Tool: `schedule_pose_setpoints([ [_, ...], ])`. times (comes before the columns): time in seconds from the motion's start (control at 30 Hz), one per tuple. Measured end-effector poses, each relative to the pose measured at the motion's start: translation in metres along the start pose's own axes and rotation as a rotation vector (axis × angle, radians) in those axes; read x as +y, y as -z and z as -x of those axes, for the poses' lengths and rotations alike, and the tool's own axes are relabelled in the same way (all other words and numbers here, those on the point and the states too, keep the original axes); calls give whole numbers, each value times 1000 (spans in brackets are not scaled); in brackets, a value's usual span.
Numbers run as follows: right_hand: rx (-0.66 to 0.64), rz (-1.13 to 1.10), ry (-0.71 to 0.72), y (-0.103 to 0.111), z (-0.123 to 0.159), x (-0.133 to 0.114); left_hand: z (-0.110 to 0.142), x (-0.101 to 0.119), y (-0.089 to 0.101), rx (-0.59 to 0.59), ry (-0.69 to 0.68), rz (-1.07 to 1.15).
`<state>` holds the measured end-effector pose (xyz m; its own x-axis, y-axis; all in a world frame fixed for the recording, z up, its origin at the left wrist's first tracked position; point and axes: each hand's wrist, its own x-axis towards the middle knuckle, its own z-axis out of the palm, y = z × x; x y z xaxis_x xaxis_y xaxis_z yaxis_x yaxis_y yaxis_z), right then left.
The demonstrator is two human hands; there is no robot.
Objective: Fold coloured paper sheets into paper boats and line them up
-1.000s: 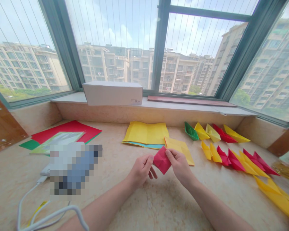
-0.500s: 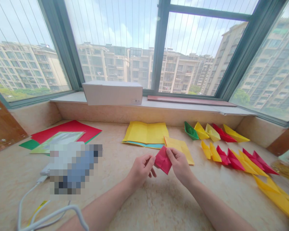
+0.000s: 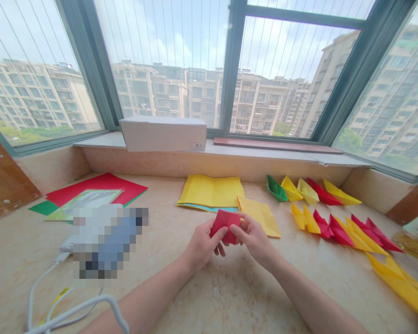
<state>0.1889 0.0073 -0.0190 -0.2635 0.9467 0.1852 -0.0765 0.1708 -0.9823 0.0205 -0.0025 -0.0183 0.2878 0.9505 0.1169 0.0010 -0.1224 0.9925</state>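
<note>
A small red folded paper is held up between both hands over the stone counter. My left hand pinches its left side, thumb on the front face. On the right side, my right hand grips it with the thumb in front and fingers behind. The paper's back is hidden. Just beyond the hands lie a creased yellow sheet with a blue sheet under it, and an orange-yellow folded sheet.
Folded paper boats and other yellow and red folded shapes stand in rows at right. Red sheets, a blurred-out object and a white cable lie at left. A white box sits on the sill.
The red paper has turned and shifted slightly left and up. My left hand now grips its left side with the thumb on the front; the right thumb has moved down to the front face.
</note>
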Motion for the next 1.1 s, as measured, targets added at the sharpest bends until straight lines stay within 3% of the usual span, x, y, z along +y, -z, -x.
schedule_pose_setpoints([
  [0.13, -48, -44, -33, 1, -1, 1, 0, -1, 1, 18, 3, -18],
  [0.4, -81, -113, -48, 1, 1, 0, 4, -5, 1, -64, 24, -46],
  [0.53, -128, -146, -56, -1, 3, -3, 3, -4, 1, -24, -9, -19],
  [0.8, -15, -10, -18, 0, 1, 0, -1, -5, 0, -6, -4, -16],
  [1.1, -4, 85, 72, -4, 6, -4, 1, -4, 3, 32, 12, -89],
])
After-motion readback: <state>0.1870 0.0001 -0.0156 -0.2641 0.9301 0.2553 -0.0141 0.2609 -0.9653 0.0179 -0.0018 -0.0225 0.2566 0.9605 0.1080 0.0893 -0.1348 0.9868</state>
